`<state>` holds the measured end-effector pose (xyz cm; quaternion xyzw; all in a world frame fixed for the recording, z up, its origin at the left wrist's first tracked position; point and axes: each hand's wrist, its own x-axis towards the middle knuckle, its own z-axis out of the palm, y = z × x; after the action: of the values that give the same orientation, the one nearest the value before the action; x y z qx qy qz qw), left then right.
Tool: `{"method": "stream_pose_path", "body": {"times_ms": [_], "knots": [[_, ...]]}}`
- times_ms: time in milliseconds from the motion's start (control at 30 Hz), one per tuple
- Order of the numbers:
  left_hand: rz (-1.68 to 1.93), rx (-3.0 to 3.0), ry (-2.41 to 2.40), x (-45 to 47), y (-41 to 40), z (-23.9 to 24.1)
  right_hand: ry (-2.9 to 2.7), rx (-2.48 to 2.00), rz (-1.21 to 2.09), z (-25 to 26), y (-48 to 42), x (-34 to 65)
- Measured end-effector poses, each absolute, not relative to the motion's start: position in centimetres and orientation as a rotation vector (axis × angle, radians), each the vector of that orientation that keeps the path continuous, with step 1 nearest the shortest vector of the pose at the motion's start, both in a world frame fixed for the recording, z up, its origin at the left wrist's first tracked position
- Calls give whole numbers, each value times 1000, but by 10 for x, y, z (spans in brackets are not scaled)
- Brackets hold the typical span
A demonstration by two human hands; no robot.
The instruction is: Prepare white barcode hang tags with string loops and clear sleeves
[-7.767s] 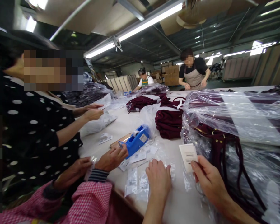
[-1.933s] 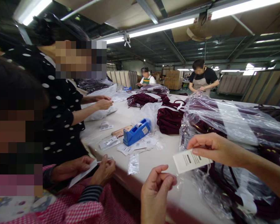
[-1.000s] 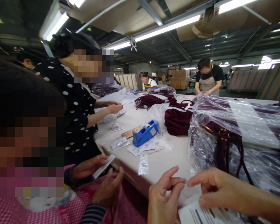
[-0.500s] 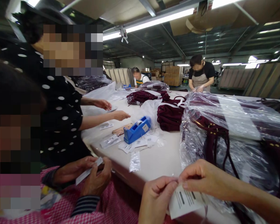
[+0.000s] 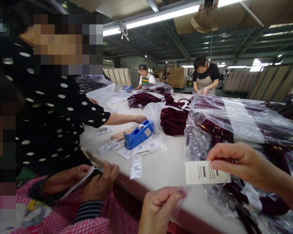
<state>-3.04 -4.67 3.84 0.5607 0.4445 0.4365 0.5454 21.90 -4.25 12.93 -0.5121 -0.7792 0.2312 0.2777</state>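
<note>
My right hand (image 5: 244,164) pinches a white printed label (image 5: 197,173) by its upper edge, raised in front of the wrapped garments. The label bears dark lines of print and bar-shaped marks. Lower down and apart from it, my left hand (image 5: 158,209) is closed, thumb against forefinger, with a thin clear plastic film (image 5: 183,195) at the fingertips; its full shape is hard to make out. Dark red garments in clear plastic wrap (image 5: 244,120) lie behind my right hand.
A blue tape dispenser (image 5: 138,136) stands on the white table (image 5: 158,169) among labels (image 5: 139,149) and a small clear packet (image 5: 136,168). To my left, a co-worker's hands (image 5: 100,182) hold a white strip. Another person's arm (image 5: 122,119) reaches behind the dispenser.
My hands have parted: the right has lifted the label up and away from the left, which stays low. The co-worker in dotted clothing has reached an arm farther right, toward the dispenser.
</note>
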Motion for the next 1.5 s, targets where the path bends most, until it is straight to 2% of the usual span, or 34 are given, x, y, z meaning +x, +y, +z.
{"method": "stream_pose_path", "body": {"times_ms": [333,1000,1300,1500], "knots": [[1045,1155,1032,-27,-49,36,-2203,-1226,378,124,-46,204],[993,932,964,-22,-51,31,-2331,-1180,341,126,-36,197],[990,852,863,-21,-50,28,-2348,-1200,527,128,-28,201],[1004,793,787,-12,-51,26,-2407,-1175,488,127,-27,198]]}}
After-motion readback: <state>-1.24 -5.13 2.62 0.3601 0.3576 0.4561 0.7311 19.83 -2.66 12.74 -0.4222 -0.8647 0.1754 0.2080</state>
